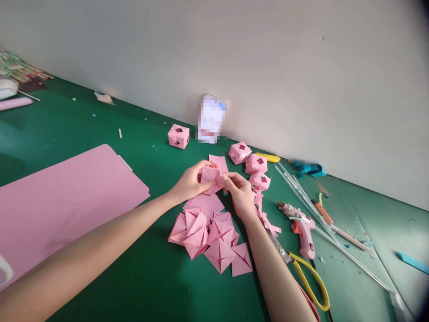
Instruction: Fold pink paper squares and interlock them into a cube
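Between both hands is a pink folded paper piece (212,175), held above the green table. My left hand (193,181) grips its left side, with the thumb in front. My right hand (238,190) pinches its right edge between thumb and fingers. Loose pink paper (204,203) lies just below the hands, and another pink sheet (218,162) shows behind them. Nearer me is a pile of folded pink paper squares (219,235) with creased, pointed flaps. Beside my right hand stand pink paper balls with diamond-shaped holes (256,164); a similar ball (178,136) sits farther back left.
A pink glue gun (303,228) and yellow-handled scissors (311,281), partly under my right forearm, lie at the right. Clear glue sticks (301,201) and a yellow cutter (268,157) are beyond. A large pink sheet (73,197) covers the left. A blurred phone-like screen (211,120) leans on the wall.
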Tool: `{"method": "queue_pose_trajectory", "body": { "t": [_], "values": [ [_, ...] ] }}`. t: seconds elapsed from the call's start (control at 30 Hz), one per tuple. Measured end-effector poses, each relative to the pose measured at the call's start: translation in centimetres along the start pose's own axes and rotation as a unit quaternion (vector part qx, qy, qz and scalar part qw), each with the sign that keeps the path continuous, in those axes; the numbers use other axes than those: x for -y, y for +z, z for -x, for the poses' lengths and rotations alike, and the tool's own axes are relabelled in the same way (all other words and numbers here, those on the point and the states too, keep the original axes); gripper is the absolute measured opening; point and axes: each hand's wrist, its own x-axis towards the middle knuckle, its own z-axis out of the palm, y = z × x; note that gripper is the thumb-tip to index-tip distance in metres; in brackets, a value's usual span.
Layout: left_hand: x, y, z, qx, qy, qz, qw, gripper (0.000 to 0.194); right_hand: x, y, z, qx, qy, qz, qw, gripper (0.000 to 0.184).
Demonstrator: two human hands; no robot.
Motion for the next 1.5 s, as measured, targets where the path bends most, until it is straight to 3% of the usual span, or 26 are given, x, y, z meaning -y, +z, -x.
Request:
{"method": "queue_pose_trajectory", "body": {
  "t": [0.17, 0.37, 0.53, 0.83, 1.13, 1.5],
  "values": [
    [-0.4, 0.0, 0.2, -0.02, -0.015, 0.038, 0.999, 0.045, 0.0, 0.0, 0.0, 0.008, -0.001, 0.012, 1.0, 0.022],
    [-0.2, 0.1, 0.3, -0.118, 0.034, -0.005, 0.992, 0.044, -0.3, 0.1, 0.1, 0.013, 0.01, 0.006, 1.0, 0.025],
    [-0.4, 0.2, 0.5, -0.09, 0.039, -0.018, 0.995, 0.047, -0.3, 0.2, 0.1, 0.025, -0.005, 0.035, 0.999, 0.026],
    [-1.3, 0.2, 0.8, -0.04, 0.017, -0.032, 0.999, 0.05, -0.2, 0.2, 0.1, -0.014, 0.007, 0.008, 1.0, 0.024],
    [-1.3, 0.1, 0.8, -0.036, 0.015, -0.054, 0.998, 0.048, 0.0, 0.3, 0.1, 0.005, 0.011, 0.023, 1.0, 0.034],
    [-0.7, 0.2, 0.7, -0.066, 0.027, -0.066, 0.995, 0.047, 0.0, 0.5, 0.2, 0.016, 0.0, 0.037, 0.999, 0.03]
  ]
}}
